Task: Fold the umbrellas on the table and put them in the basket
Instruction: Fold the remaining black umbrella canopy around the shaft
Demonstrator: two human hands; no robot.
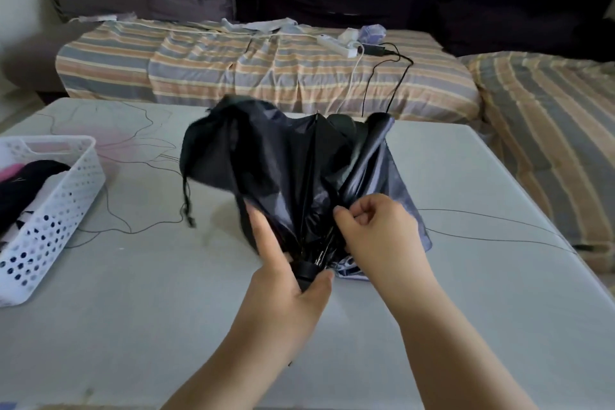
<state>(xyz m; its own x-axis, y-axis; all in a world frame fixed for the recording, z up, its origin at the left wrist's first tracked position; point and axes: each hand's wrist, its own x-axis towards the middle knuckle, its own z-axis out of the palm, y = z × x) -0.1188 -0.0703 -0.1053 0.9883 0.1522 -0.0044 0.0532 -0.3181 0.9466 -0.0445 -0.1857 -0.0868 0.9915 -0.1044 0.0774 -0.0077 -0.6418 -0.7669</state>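
The left hand (286,280) grips the umbrella (293,170) by its handle; the right hand (379,226) pinches a fabric panel beside it. Loose canopy beyond both hands may bunch unevenly or snag ribs.

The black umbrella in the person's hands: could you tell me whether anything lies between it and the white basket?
Nothing visible does. Only bare table lies between the black umbrella and the white basket, which already holds dark items.
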